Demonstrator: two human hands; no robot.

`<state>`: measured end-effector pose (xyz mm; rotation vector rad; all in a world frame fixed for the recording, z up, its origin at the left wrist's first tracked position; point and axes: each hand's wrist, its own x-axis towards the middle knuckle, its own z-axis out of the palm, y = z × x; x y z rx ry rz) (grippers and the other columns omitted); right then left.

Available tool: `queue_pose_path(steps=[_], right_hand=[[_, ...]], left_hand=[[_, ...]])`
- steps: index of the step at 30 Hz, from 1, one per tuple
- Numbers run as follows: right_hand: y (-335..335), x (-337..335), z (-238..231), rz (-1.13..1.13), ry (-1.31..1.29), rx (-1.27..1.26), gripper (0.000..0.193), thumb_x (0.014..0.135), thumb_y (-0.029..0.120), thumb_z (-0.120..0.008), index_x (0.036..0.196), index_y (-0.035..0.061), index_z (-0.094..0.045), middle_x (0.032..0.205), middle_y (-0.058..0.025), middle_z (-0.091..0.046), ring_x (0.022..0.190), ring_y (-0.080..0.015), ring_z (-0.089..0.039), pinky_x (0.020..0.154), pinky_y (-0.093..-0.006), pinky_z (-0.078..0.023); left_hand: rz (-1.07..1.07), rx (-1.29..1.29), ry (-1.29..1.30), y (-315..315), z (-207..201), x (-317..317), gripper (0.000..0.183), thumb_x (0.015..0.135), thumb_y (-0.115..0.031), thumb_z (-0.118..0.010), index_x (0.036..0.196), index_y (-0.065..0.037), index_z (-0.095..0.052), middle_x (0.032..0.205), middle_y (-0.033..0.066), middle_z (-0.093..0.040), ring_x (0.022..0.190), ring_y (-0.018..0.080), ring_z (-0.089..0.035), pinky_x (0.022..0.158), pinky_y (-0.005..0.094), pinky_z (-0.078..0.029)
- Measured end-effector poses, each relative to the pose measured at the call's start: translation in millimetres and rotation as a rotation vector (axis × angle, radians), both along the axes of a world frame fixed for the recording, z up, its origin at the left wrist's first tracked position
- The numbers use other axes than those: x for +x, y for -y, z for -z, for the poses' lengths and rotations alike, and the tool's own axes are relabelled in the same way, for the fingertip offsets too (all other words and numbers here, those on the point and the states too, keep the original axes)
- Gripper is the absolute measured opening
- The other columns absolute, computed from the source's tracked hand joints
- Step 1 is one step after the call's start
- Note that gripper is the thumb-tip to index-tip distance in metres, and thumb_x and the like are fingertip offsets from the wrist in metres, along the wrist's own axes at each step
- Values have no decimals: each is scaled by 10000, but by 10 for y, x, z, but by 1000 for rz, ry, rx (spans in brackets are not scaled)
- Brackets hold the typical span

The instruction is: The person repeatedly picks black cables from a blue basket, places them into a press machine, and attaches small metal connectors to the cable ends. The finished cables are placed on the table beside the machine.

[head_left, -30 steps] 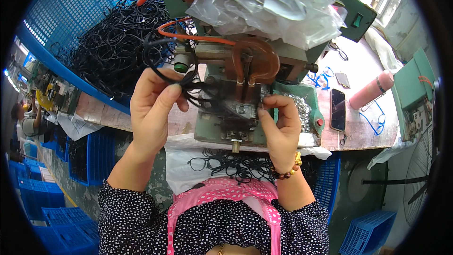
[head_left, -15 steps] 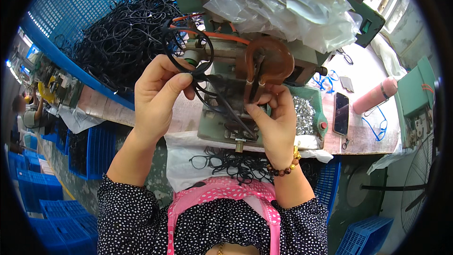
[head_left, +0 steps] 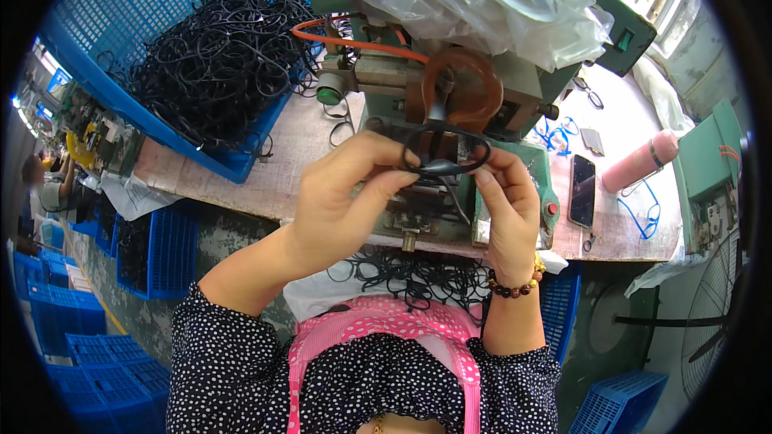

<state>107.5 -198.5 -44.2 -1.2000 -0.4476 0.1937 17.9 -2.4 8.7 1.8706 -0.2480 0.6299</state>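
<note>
A black eyeglass frame is held between both hands, in front of the brown see-through guard of a green machine. My left hand pinches its left side between thumb and fingers. At its right side, my right hand has thumb and fingers closed on the rim. A thin dark temple slants down below the lens rim, over the machine's metal bed. Behind the frame, the machine's working slot is partly hidden. Several more black eyeglass frames lie on the white cloth over my lap.
On the left stands a blue crate heaped with black frames. A green button and an orange hose are on the machine; plastic bags lie on top. To the right are a phone and a pink bottle.
My left hand has moved right and slightly down, bringing the eyeglass frame from the machine's left side to its middle. My right hand has shifted right and now grips the frame too.
</note>
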Motion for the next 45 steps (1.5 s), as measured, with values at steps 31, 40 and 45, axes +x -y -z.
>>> queue_pose_path(steps=[31, 40, 45], right_hand=[[604, 324, 809, 565, 686, -901, 79, 879, 18, -667, 948, 17, -627, 1033, -135, -683, 1072, -363, -598, 1001, -441, -432], [563, 342, 1075, 663, 421, -539, 100, 1026, 76, -593, 1060, -17, -582, 969, -87, -603, 890, -174, -572, 811, -297, -488], [568, 336, 1078, 735, 523, -590, 101, 992, 41, -618, 1077, -8, -643, 972, -92, -662, 891, -187, -620, 834, -302, -503]], left_hand=[[15, 212, 316, -10, 154, 168, 190, 861, 83, -704, 1034, 38, -637, 938, 145, -661, 760, 251, -647, 665, 308, -517], [-237, 136, 290, -67, 415, -11, 184, 883, 5, -683, 1064, -3, -646, 949, 157, -643, 887, 341, -636, 783, 385, -531], [-474, 199, -69, -791, 996, -56, 199, 944, -13, -608, 1135, 5, -662, 1075, 149, -668, 948, 280, -642, 854, 338, -522]])
